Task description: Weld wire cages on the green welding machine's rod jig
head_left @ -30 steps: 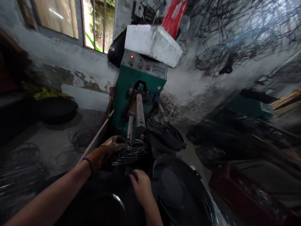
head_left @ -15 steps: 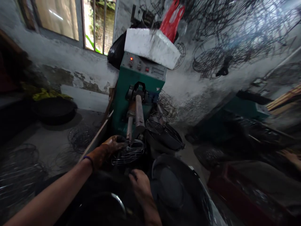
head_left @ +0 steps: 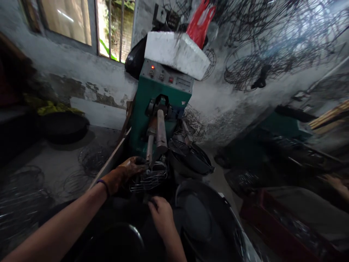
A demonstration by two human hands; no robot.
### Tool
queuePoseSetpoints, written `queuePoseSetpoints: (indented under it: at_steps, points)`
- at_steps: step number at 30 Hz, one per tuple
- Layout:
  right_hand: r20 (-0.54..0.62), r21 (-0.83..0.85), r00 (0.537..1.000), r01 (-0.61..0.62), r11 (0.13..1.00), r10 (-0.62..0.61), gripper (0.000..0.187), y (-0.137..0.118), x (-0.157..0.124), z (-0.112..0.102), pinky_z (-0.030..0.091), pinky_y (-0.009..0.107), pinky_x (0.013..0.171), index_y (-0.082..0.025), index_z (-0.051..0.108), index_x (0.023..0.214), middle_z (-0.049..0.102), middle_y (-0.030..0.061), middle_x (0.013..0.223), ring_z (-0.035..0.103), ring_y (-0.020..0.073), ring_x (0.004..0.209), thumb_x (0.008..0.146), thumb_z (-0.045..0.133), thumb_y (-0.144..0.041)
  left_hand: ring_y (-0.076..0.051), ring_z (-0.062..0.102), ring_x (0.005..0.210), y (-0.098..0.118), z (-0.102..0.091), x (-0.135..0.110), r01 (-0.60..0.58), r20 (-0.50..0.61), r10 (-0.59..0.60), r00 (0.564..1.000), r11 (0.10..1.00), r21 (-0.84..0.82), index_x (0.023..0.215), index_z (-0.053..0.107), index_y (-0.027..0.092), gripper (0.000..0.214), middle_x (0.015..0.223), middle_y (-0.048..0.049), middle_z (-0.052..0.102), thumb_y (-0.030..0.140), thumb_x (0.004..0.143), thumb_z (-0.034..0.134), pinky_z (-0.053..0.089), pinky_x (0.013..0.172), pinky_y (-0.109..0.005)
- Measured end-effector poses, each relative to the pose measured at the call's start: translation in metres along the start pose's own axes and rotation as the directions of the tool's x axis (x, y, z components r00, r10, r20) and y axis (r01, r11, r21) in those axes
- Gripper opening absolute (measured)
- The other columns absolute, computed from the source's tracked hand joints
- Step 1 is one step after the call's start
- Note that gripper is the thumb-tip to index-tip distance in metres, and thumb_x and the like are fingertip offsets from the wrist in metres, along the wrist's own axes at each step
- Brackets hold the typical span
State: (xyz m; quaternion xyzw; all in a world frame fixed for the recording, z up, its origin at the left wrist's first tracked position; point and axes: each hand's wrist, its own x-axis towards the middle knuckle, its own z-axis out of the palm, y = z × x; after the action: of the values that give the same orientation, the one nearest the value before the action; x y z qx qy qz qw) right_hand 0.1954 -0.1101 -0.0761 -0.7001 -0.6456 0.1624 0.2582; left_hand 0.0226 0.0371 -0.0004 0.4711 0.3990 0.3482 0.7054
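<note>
A round wire basket (head_left: 152, 179) sits just below the electrode arms of a green spot-welding machine (head_left: 163, 92). My left hand (head_left: 132, 167) is closed on the basket's upper left edge, beside the tip of the lower metal arm (head_left: 149, 147). Its fingertips look dark, perhaps covered. Nearer to me, below the basket, my right hand (head_left: 162, 213) has its thumb and fingers pressed together. Something small and dark seems to be at its fingertips, but the shadow hides what it is. The thick upper arm (head_left: 161, 134) ends right above the basket.
A large black tub (head_left: 196, 214) stands right of my right hand, with a black basin (head_left: 193, 160) behind it. Wire frames (head_left: 95, 158) lie on the floor at left. A white foam box (head_left: 174, 51) tops the machine. Another person's hand (head_left: 338, 183) shows at far right.
My right hand has shifted very slightly left. My left hand and the wire basket stay nearly where they were. The other person's hand at far right has moved slightly.
</note>
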Motion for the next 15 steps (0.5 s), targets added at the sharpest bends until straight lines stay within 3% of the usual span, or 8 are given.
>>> queuePoseSetpoints:
  at_steps: [5,8,12,15]
  points:
    - [-0.014,-0.022,1.000,0.010,1.000,-0.010,0.016,0.002,0.000,0.002,0.052,0.031,0.086,-0.021,0.078,0.096,0.078,0.0079,0.097,0.074,0.0241,0.095,0.090,0.064,-0.015,-0.023,0.072,0.087,0.014,0.007,-0.036,-0.004,-0.004,0.004,1.000,0.990,-0.144,0.118,0.064,0.021,0.067,0.098,-0.0051,0.077,0.044,0.061,0.092,0.055,0.073,-0.031]
    - [-0.025,-0.030,1.000,-0.002,1.000,0.001,0.018,0.002,0.001,0.004,0.052,0.032,0.089,-0.021,0.078,0.097,0.079,0.0085,0.099,0.073,0.0242,0.096,0.091,0.063,-0.015,-0.024,0.072,0.092,0.019,0.010,-0.042,-0.006,-0.004,0.005,1.000,0.994,-0.113,0.118,0.065,0.021,0.068,0.101,-0.0060,0.077,0.045,0.061,0.092,0.055,0.076,-0.031]
    - [-0.015,-0.009,1.000,0.003,1.000,-0.003,0.018,0.003,0.002,0.005,0.052,0.031,0.086,-0.021,0.078,0.098,0.079,0.0080,0.099,0.073,0.0234,0.094,0.091,0.062,-0.016,-0.019,0.065,0.067,0.011,0.005,-0.019,0.018,-0.043,-0.014,0.999,0.997,0.079,0.103,0.070,0.016,0.066,0.077,-0.0028,0.071,0.054,0.054,0.092,0.050,0.062,-0.030]
    - [-0.020,0.014,1.000,0.009,1.000,-0.008,0.018,0.002,0.001,0.003,0.052,0.031,0.085,-0.021,0.078,0.096,0.079,0.0079,0.097,0.073,0.0240,0.094,0.091,0.061,-0.018,-0.016,0.057,0.058,-0.002,-0.004,0.006,0.008,-0.022,-0.006,1.000,0.993,0.117,0.090,0.071,0.012,0.063,0.067,-0.0011,0.066,0.052,0.048,0.094,0.046,0.057,-0.029]
